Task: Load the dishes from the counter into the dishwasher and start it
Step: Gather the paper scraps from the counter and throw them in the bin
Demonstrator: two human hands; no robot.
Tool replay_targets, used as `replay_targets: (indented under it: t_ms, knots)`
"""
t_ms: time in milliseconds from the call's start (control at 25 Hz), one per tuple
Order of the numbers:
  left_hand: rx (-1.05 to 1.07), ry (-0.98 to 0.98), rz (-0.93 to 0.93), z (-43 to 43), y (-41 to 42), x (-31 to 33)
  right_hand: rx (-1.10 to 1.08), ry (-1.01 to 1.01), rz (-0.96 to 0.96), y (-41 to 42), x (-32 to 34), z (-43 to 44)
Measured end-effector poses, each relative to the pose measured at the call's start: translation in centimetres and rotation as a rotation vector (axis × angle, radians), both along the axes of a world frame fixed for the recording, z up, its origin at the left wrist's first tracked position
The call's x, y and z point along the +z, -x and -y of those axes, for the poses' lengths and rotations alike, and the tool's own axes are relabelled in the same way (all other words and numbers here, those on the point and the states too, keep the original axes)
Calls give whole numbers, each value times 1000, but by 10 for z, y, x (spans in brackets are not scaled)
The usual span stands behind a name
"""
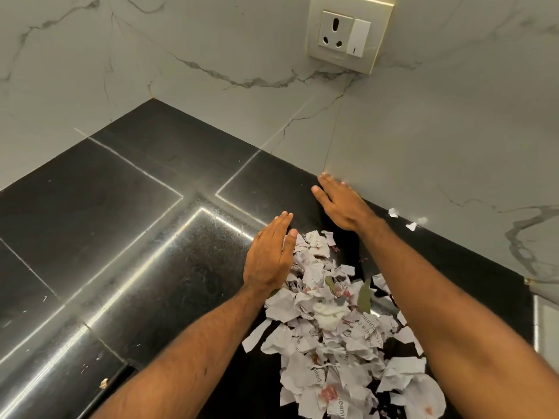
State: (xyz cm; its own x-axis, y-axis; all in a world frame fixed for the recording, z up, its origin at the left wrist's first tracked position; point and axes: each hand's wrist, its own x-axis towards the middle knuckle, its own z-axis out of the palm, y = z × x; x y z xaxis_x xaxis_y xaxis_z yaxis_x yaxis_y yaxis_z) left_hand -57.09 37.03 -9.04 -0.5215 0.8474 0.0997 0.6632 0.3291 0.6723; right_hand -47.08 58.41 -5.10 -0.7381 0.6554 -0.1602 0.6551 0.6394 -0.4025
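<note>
Two bare forearms closest to the lens, reaching forward over a heap of torn paper scraps [332,328] on the black counter [121,237]. Printed text on many of the scraps, reddish stains on some, a couple of dull green leaves [364,296] mixed in.

Against the heap's left flank, the left hand [269,258], set on edge, fingers straight and pressed together, thumb lying on the paper. Beyond the heap, the right hand [341,204], palm down beside the foot of the marbled wall [211,71], fingers straight and close together, gripping nothing. Probably touching the stone, though hard to be sure from this angle.

Two or three stray scraps [393,212] well apart from the heap, along the wall's base to the right. One small crumb [103,383] near the counter's front edge on the left. Socket plate [348,34] high on the wall.

As for the task: no dishes and no dishwasher anywhere in view, so no telling their whereabouts, and nothing to show of any loading done. Looks more like gathering litter on the counter between both hands than loading. Judging from this alone, all of the job proper yet to do: finding the dishes, racking them, shutting the door, starting the cycle
</note>
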Motion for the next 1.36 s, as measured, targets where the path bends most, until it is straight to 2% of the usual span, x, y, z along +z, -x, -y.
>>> replay_targets:
  t_ms: [40,120,240,400,480,560,600,680,760,840,920,1040,1240,1360]
  knots:
    - [3,1,5,0,1,0,23,-46,82,4,-8,-2]
    - [6,0,17,0,1,1,-12,-74,127,8,-21,7]
    - [7,-5,22,0,2,1,-99,-23,59,13,-26,29]
    - [-2,-14,23,0,2,0,-78,14,-1,-11,-19,68]
    - [2,-8,30,0,1,-1,-48,102,-31,-31,-12,89]
    - [8,-5,34,-1,1,0,-51,239,-128,-54,-1,105]
    - [0,-2,31,-1,1,0,-74,244,-189,-65,5,107]
    - [-63,2,15,0,1,-1,-189,13,-244,-84,9,90]
    - [-165,6,5,2,-3,-2,-332,-156,-148,-105,6,57]
    - [-230,18,8,5,-7,0,-385,-152,12,-125,-3,33]
    - [-235,27,32,7,-9,2,-376,-103,69,-133,-13,29]
    - [-209,23,123,13,-14,5,-353,-31,-32,-130,-11,54]
    - [-92,-59,302,20,-25,6,-115,200,-188,-128,7,105]
    - [-104,-30,292,22,-21,6,-348,74,-333,-144,8,81]
